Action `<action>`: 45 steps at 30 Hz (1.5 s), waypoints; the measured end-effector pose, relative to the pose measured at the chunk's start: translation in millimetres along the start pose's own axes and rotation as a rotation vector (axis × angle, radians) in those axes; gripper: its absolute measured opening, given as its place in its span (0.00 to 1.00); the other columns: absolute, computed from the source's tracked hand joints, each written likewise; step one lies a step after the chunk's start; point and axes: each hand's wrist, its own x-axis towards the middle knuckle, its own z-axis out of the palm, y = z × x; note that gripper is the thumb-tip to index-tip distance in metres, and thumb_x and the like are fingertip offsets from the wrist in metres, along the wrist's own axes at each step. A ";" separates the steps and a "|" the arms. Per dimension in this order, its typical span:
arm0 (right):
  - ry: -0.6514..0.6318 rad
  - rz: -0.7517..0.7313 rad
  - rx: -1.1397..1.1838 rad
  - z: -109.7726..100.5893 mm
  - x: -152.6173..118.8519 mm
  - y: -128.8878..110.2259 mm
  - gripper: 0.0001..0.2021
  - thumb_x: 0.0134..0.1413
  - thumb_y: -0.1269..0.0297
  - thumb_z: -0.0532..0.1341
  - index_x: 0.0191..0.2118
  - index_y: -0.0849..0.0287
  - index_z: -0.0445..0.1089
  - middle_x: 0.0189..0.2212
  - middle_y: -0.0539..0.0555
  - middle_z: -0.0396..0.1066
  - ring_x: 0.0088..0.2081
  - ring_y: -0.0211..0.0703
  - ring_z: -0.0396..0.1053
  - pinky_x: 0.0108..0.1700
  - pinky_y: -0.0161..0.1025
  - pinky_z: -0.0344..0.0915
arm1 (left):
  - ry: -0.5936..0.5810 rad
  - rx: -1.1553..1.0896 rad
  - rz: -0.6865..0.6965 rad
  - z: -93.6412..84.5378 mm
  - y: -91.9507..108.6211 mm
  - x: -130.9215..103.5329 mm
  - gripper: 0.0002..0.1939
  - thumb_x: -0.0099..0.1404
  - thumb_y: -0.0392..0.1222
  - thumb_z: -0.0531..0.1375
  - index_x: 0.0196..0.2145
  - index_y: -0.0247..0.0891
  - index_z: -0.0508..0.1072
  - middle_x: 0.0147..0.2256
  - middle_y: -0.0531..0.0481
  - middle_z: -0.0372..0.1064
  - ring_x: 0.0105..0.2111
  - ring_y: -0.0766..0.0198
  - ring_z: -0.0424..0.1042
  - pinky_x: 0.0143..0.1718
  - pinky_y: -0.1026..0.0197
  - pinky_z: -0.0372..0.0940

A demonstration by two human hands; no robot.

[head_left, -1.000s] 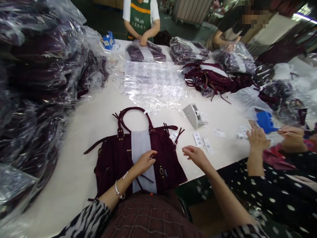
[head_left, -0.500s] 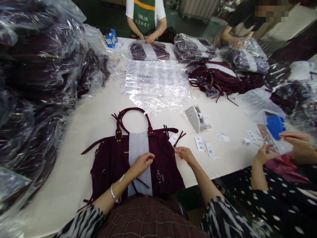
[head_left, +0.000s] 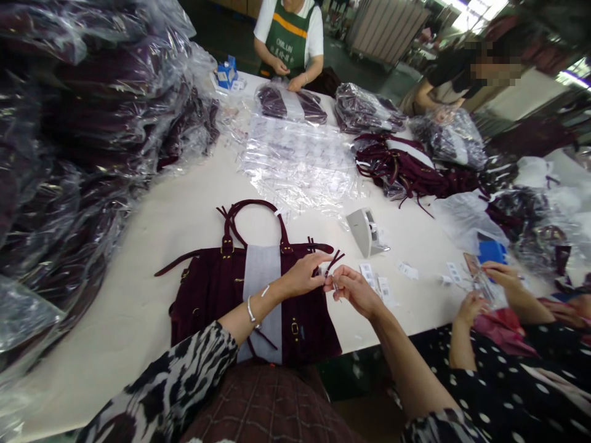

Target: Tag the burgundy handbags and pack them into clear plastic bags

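A dark maroon handbag (head_left: 217, 295) lies flat on the white table in front of me, a grey-white strip (head_left: 262, 271) wrapped round its middle and its handles (head_left: 253, 204) pointing away. Over the bag's upper right side, my left hand (head_left: 305, 275) has its fingers closed at a small white tag, partly hidden by them. My right hand (head_left: 353, 289) meets it at the bag's right edge, fingertips pinched on something thin, too small to make out. Thin maroon tassel cords (head_left: 335, 261) stick up beside both hands.
Plastic-wrapped bags (head_left: 111, 92) are heaped at the left. Clear plastic sheets (head_left: 300, 154) lie beyond the handbag. A grey-white dispenser (head_left: 364, 232) and white tags (head_left: 383, 288) are to the right. A co-worker's hands (head_left: 475, 304) work at the right; two people stand across the table.
My left hand has moved right, from the grey-white strip to the tag. My right hand has shifted slightly, and the two now meet. The camera view has tilted and shifted.
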 end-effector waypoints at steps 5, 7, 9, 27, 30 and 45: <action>-0.034 0.011 -0.017 26.8 -10.0 -23.5 0.18 0.47 0.52 0.70 0.32 0.58 0.66 0.27 0.50 0.74 0.22 0.34 0.67 0.22 0.31 0.61 | -0.202 -0.349 -0.176 -18.6 6.6 -15.3 0.18 0.61 0.41 0.59 0.48 0.33 0.72 0.38 0.47 0.75 0.37 0.62 0.72 0.43 0.59 0.65; -0.044 0.019 -0.024 37.1 -8.1 -28.5 0.18 0.44 0.52 0.72 0.32 0.59 0.67 0.25 0.49 0.72 0.21 0.32 0.65 0.20 0.29 0.60 | -0.177 -0.376 -0.222 -28.9 8.4 -27.9 0.12 0.61 0.43 0.60 0.40 0.33 0.75 0.33 0.49 0.74 0.33 0.64 0.71 0.40 0.61 0.64; -0.062 0.031 -0.015 47.4 -4.0 -32.5 0.19 0.43 0.53 0.73 0.32 0.59 0.68 0.23 0.48 0.71 0.20 0.30 0.63 0.19 0.28 0.59 | -0.127 -0.385 -0.238 -39.2 9.6 -40.6 0.10 0.60 0.43 0.60 0.36 0.33 0.74 0.32 0.49 0.73 0.33 0.65 0.71 0.40 0.62 0.64; -0.416 0.339 -0.047 130.8 44.4 -12.8 0.13 0.45 0.55 0.72 0.32 0.59 0.75 0.18 0.45 0.64 0.16 0.26 0.51 0.18 0.28 0.48 | 0.360 -0.188 -0.416 -89.5 -12.0 -134.1 0.12 0.65 0.49 0.56 0.30 0.38 0.69 0.25 0.57 0.64 0.25 0.68 0.68 0.29 0.67 0.62; -0.272 0.106 -0.082 147.2 48.7 -6.2 0.12 0.47 0.55 0.71 0.27 0.57 0.74 0.41 0.56 0.74 0.37 0.40 0.70 0.36 0.35 0.67 | 0.380 -0.324 -0.488 -87.2 -28.0 -145.6 0.16 0.64 0.53 0.56 0.29 0.37 0.68 0.25 0.56 0.63 0.23 0.68 0.66 0.26 0.66 0.63; -0.151 -0.007 -0.505 234.5 171.1 36.4 0.18 0.50 0.49 0.61 0.38 0.57 0.77 0.25 0.50 0.71 0.20 0.34 0.59 0.23 0.34 0.58 | 0.514 0.605 -0.724 -197.1 -94.8 -113.0 0.14 0.67 0.30 0.48 0.38 0.35 0.74 0.40 0.38 0.69 0.45 0.51 0.68 0.52 0.49 0.60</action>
